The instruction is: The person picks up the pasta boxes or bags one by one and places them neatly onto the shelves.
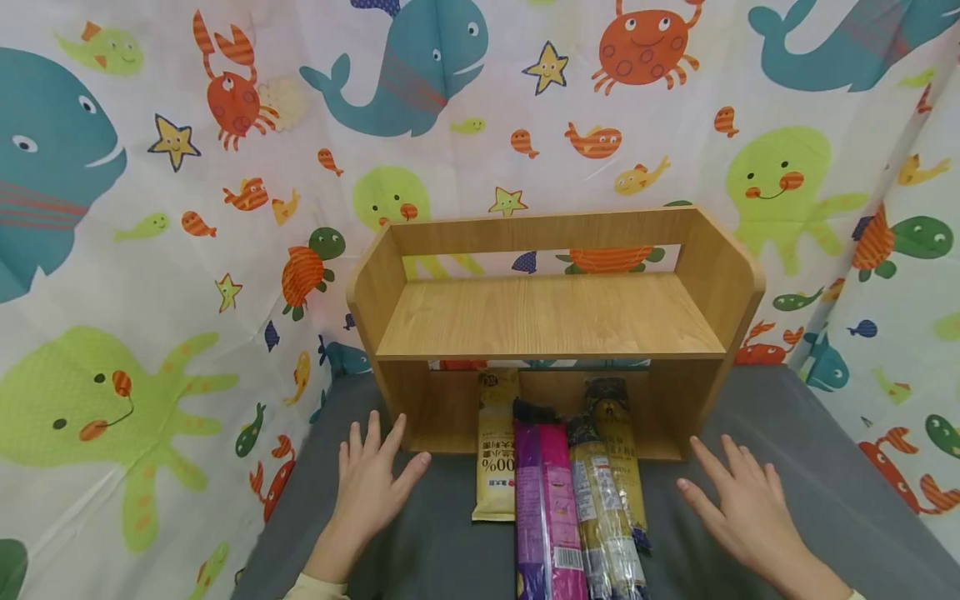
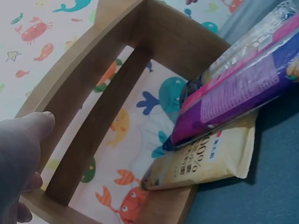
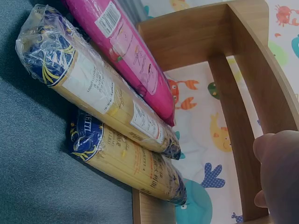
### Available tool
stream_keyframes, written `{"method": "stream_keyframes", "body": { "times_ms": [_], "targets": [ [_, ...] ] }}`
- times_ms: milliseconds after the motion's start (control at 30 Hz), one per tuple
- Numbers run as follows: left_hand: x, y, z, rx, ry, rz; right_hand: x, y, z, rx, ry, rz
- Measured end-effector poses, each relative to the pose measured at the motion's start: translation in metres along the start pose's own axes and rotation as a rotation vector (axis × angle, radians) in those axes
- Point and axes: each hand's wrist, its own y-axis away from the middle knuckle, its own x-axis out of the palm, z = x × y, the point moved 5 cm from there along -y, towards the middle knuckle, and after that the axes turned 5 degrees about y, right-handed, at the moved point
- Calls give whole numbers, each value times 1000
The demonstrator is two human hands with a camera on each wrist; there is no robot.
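Fingers spread, my left hand [image 1: 367, 487] hovers by the left front corner of a wooden two-tier shelf [image 1: 551, 317] and grips nothing. My right hand [image 1: 742, 517], likewise spread and holding nothing, is off the shelf's right front corner. Between the hands lie several long packets: a cream noodle packet [image 1: 495, 467] on the left, a pink and purple packet [image 1: 551, 508] in the middle, a clear-wrapped spaghetti packet [image 1: 603, 517] and another yellow spaghetti packet [image 1: 621, 450] at the right. Their far ends lean on or into the shelf's lower tier.
A grey cloth surface [image 1: 450, 533] lies under the shelf and packets. Behind and at both sides hangs a white curtain [image 1: 270, 50] printed with sea animals. The shelf's upright side panels [image 1: 723, 275] stand at the left and right.
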Motion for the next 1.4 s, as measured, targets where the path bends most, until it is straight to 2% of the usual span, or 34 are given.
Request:
{"method": "stream_keyframes", "body": {
  "times_ms": [133, 200, 267, 367, 467, 567, 667, 767, 900, 1167, 1300, 1400],
  "targets": [
    [1, -16, 11, -59, 63, 29, -1, 2, 1, 2, 1, -2],
    [2, -29, 20, -111, 136, 41, -2, 3, 3, -3, 1, -10],
    [1, -44, 27, -165, 242, 26, -2, 4, 4, -9, -3, -16],
    [-4, -68, 37, -240, 429, -57, -2, 5, 7, -18, -3, -23],
    [-12, -90, 40, -268, 576, -173, -2, 7, 7, -16, -4, -15],
    [-19, -108, 39, -255, 634, -253, -2, 9, 6, -9, -12, -3],
    [-20, -121, 36, -220, 629, -282, -2, 10, 4, 0, -19, 0],
    [-14, -127, 36, -215, 608, -286, 1, 14, 3, 1, -24, -3],
    [-8, -126, 38, -225, 579, -305, 3, 17, 4, -5, -34, -3],
    [-2, -124, 39, -181, 550, -333, 2, 20, 8, -19, -65, -21],
    [-3, -123, 40, -165, 550, -360, 5, 18, 16, -39, -135, -10],
    [-4, -121, 41, -151, 539, -390, 14, 15, 27, -42, -209, 44]
  ]
}}
